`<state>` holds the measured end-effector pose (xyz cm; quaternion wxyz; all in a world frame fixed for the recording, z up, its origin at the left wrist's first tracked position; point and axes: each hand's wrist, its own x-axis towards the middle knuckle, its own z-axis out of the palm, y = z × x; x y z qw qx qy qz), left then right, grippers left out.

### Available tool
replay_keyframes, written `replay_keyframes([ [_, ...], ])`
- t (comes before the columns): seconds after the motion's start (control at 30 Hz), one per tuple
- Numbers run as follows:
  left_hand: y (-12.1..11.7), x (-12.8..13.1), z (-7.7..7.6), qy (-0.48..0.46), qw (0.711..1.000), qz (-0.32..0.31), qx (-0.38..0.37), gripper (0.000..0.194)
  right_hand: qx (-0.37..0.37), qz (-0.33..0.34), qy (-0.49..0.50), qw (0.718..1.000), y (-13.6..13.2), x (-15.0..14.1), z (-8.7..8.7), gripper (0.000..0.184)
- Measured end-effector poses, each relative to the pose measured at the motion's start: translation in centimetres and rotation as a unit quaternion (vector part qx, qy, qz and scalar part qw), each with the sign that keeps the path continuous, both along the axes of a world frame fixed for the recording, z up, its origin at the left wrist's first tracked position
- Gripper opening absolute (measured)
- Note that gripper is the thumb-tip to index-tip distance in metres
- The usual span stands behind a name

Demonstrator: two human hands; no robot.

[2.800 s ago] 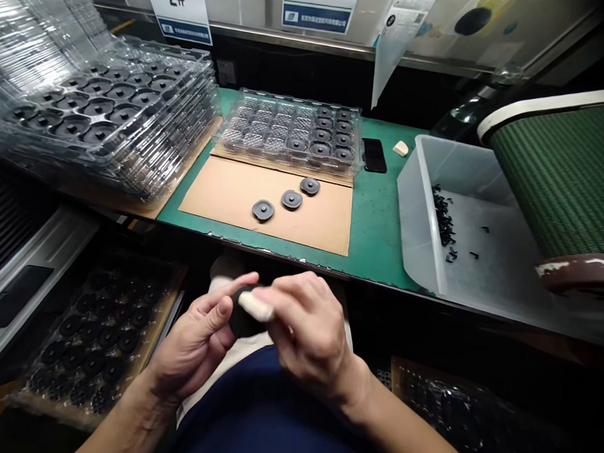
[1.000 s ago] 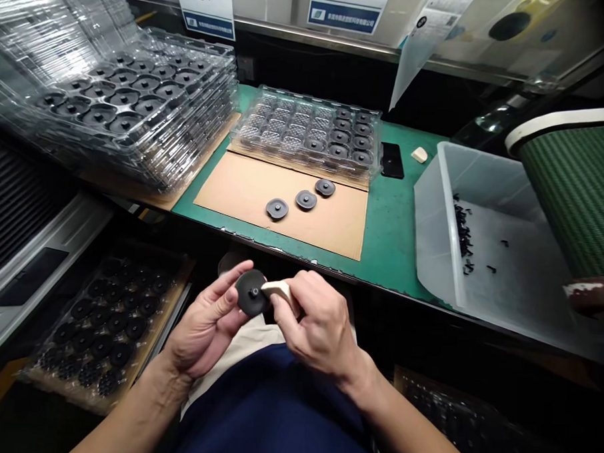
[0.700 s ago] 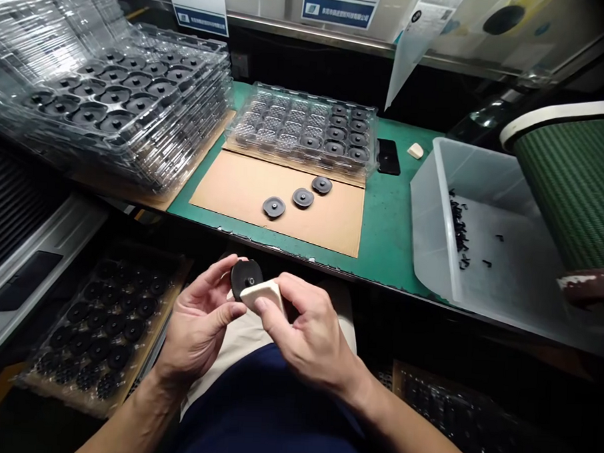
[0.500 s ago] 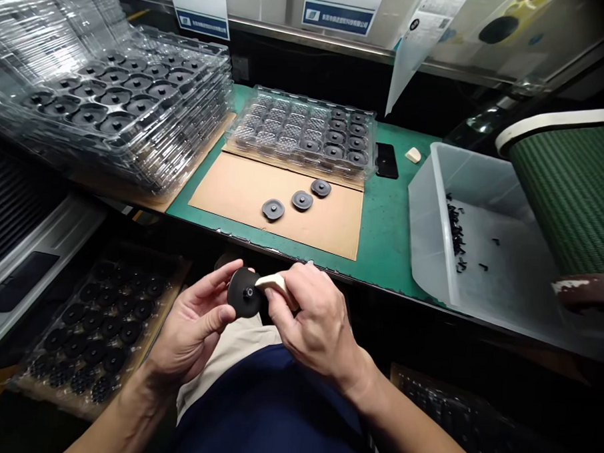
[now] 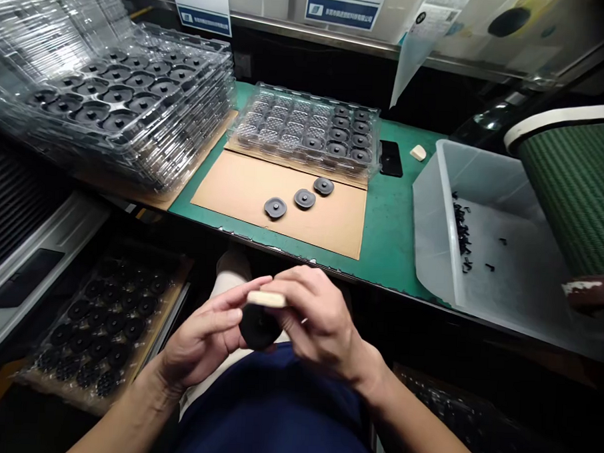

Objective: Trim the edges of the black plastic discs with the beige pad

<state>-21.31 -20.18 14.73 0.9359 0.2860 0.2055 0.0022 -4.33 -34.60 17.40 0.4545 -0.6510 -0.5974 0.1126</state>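
My left hand [image 5: 201, 342] grips a round black plastic part [image 5: 258, 328] by its left side, in front of my lap. My right hand [image 5: 325, 321] holds a small cream-coloured block [image 5: 266, 298] between thumb and fingers, lying along the upper edge of the black part. Some right fingers are hidden behind the block and the part. On the cardboard sheet [image 5: 234, 183] beyond my hands lie three similar dark parts, a left one [image 5: 275, 208], a middle one [image 5: 304, 199] and a right one [image 5: 324, 186], each with a small central post.
Behind the cardboard sits a clear, partly filled blister tray [image 5: 246, 134]. Stacked filled trays [image 5: 181, 114] rise at left. A translucent bin [image 5: 427, 218] with small black bits, a black phone-like slab [image 5: 391, 158] and another cream piece [image 5: 418, 152] are at right. Another loaded tray [image 5: 102, 324] lies low left.
The black part has turned and moved slightly down and right with my hands. The cream block has gone from beside its central post to its upper edge.
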Motion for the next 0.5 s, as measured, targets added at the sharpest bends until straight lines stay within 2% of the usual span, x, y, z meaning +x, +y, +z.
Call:
replay_keyframes([
  [0.13,-0.7,1.4,0.1,0.103,0.993,0.040,0.045,0.040,-0.009,-0.124,0.154,0.980,-0.9,0.8,-0.8,0.019],
  [0.2,-0.7,1.7,-0.3,0.141,0.985,0.070,0.066,0.043,-0.032,-0.158,0.189,0.969,-1.6,1.1,-1.4,0.016],
  [0.3,-0.4,1.5,-1.1,0.141,0.982,0.103,0.068,0.059,-0.053,-0.195,0.208,0.957,-2.6,1.6,-2.2,0.019],
  [0.4,-0.4,0.8,-1.8,0.129,0.984,0.091,0.079,0.078,-0.065,-0.221,0.213,0.950,-3.1,1.8,-2.9,0.022],
  [0.5,-1.0,0.1,-2.6,0.127,0.984,0.048,0.116,0.090,-0.079,-0.225,0.210,0.948,-3.0,1.7,-3.1,0.026],
])
